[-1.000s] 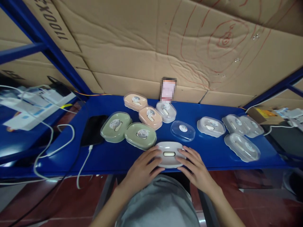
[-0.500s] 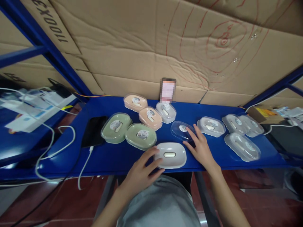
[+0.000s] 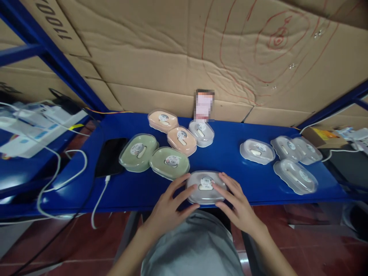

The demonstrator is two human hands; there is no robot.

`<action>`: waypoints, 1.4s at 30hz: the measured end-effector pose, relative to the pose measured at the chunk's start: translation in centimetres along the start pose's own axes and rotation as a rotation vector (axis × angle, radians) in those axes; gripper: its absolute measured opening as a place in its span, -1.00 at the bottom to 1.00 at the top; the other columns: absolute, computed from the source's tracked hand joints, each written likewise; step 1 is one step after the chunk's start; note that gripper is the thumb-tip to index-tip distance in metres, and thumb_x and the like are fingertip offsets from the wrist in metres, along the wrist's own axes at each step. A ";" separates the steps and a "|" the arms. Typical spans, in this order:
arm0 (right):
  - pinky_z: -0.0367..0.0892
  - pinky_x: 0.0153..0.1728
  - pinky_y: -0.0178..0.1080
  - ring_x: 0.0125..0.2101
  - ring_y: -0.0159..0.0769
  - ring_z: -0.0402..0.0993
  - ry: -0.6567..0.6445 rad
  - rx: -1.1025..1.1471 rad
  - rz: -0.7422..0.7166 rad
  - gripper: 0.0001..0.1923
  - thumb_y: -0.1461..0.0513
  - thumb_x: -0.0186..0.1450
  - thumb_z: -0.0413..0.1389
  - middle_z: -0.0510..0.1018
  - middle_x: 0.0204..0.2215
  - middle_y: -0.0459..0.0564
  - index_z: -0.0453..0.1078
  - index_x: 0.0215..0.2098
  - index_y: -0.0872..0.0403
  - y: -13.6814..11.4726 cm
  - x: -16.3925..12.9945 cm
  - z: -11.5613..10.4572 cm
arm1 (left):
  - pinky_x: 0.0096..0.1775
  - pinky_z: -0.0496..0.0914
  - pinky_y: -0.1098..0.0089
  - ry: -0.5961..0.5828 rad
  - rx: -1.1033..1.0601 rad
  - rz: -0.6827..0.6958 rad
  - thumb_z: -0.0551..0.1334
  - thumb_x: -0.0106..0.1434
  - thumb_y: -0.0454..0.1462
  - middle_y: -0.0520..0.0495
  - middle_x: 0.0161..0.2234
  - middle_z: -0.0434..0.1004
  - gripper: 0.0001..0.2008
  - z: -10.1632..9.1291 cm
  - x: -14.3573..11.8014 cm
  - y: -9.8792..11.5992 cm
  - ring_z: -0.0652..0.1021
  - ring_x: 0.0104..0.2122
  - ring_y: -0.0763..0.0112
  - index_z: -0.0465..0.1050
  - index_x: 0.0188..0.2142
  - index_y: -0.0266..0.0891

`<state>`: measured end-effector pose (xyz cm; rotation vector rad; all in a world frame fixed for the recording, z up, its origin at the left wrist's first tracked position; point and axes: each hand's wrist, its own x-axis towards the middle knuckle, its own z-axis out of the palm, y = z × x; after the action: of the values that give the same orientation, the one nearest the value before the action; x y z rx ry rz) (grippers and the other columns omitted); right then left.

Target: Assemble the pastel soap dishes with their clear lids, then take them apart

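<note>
A white oval case (image 3: 205, 186) with a clear lid on it lies at the front edge of the blue shelf (image 3: 230, 157). My left hand (image 3: 169, 205) rests its fingers on the case's left side. My right hand (image 3: 237, 205) presses on the right side of the lid. A round sticker shows through the lid. Two green cases (image 3: 169, 163) (image 3: 138, 151) lie just left of the white case, and two peach cases (image 3: 182, 138) (image 3: 163, 119) lie behind them.
Several clear-lidded white cases (image 3: 257, 150) (image 3: 295, 176) lie at the right. A black phone (image 3: 110, 157) with a white cable (image 3: 97, 203) lies at the left. Cardboard (image 3: 184, 57) backs the shelf. A small box (image 3: 323, 136) sits far right.
My right hand reached out to the clear lid lying behind the case, brought it back and set it on the white case. My left hand stayed at the case.
</note>
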<state>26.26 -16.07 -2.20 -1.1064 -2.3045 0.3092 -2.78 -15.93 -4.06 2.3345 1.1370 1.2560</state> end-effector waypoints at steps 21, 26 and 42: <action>0.26 0.35 0.28 0.50 0.10 0.09 0.039 -0.330 0.032 -0.41 0.13 0.54 0.15 0.28 0.47 0.11 0.21 0.49 -0.14 0.9 -0.1 0.0 | 0.10 0.63 0.15 -0.023 0.274 0.120 0.27 0.51 -0.24 -0.29 0.27 0.48 -0.61 0.5 0.3 0.4 0.57 0.23 0.11 0.40 0.28 -0.18; 0.23 0.31 0.32 0.47 0.20 0.12 0.168 -0.568 0.166 -0.50 0.16 0.56 0.06 0.28 0.46 0.21 0.29 0.44 -0.09 4.5 2.6 -1.5 | 0.07 0.58 0.12 0.297 0.299 0.063 0.32 0.40 -0.41 -0.21 0.09 0.56 -0.52 -0.9 0.3 0.3 0.61 0.06 0.17 0.39 0.26 -0.10; 0.22 0.32 0.27 0.35 0.20 0.33 -0.048 -0.420 0.014 -0.49 0.09 0.59 -0.07 0.40 0.38 0.30 0.37 0.39 0.11 6.1 17.8 0.6 | 0.09 0.46 -0.20 -0.033 0.862 -0.664 0.07 0.51 -0.02 -0.52 0.29 0.37 -0.42 -9.0 9.2 -8.6 0.40 0.24 -0.36 0.43 0.33 -0.30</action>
<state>20.86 1.62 1.53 -1.3234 -2.4713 -0.1556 -11.40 -4.61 2.07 2.0575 2.5218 0.5162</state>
